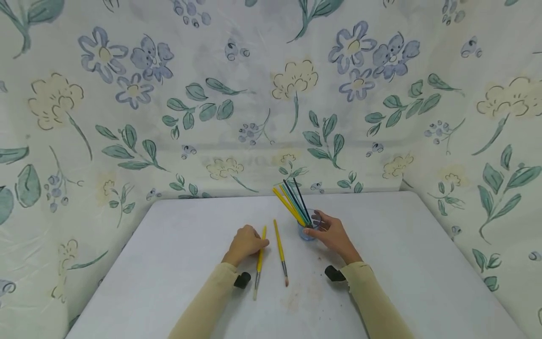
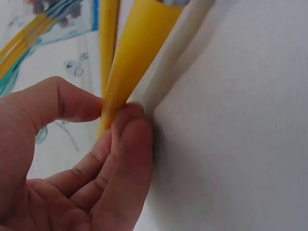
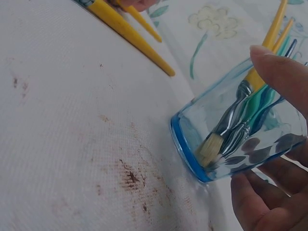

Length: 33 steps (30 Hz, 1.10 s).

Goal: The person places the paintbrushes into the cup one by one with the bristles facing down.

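Note:
My left hand pinches the handle of a yellow paintbrush between thumb and fingers, its bristles pointing toward me. A second yellow paintbrush lies on the table just right of it, bristles also nearer me. My right hand grips a clear glass with a blue base, thumb on one side and fingers round the other. Several paintbrushes with yellow, green and dark handles stand in the glass, bristles down, as the right wrist view shows. Part of the glass is hidden behind the fingers.
The white table carries brownish stains in front of the glass. A flower-printed sheet hangs behind the table and along its sides. Black wrist devices sit at both sleeves.

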{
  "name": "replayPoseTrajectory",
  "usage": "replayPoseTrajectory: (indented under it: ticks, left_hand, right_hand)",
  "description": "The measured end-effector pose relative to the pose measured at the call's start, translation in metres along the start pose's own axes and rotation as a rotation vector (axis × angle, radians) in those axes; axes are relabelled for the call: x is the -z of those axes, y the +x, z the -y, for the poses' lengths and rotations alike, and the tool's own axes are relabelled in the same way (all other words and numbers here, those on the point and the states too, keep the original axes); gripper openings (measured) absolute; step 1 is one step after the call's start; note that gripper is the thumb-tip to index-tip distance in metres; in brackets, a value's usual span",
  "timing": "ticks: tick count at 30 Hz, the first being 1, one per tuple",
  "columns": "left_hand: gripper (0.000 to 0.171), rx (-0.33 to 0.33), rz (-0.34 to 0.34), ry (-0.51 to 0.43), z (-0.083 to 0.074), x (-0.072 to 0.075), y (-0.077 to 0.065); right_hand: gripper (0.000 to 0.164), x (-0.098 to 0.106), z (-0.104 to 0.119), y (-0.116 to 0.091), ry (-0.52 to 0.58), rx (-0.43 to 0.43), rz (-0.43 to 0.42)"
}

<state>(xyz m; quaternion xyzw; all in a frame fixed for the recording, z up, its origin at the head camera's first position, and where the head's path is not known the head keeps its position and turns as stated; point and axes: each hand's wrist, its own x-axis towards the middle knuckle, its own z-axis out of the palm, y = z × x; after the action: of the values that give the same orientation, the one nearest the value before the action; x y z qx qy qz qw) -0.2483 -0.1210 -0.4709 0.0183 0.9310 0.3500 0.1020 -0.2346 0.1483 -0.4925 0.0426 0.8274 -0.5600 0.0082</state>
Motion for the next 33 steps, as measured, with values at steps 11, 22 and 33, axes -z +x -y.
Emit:
replayPoseTrajectory:
  ticks: [11, 22, 33]
  left_hand:
    - [0.026, 0.042, 0.071, -0.411, 0.018, 0.025, 0.005]
    - [0.030, 0.043, 0.042, -0.580, 0.021, 0.031, 0.010]
    - [0.031, 0.010, 0.020, -0.741, 0.014, 0.036, 0.007]
  right_hand:
    - [0.086, 0.000, 0.000, 0.000, 0.007, 0.002, 0.005]
    - [0.086, 0.000, -0.001, -0.001, 0.005, 0.007, 0.012]
    - [0.086, -0.001, -0.002, 0.001, 0.002, 0.006, 0.005]
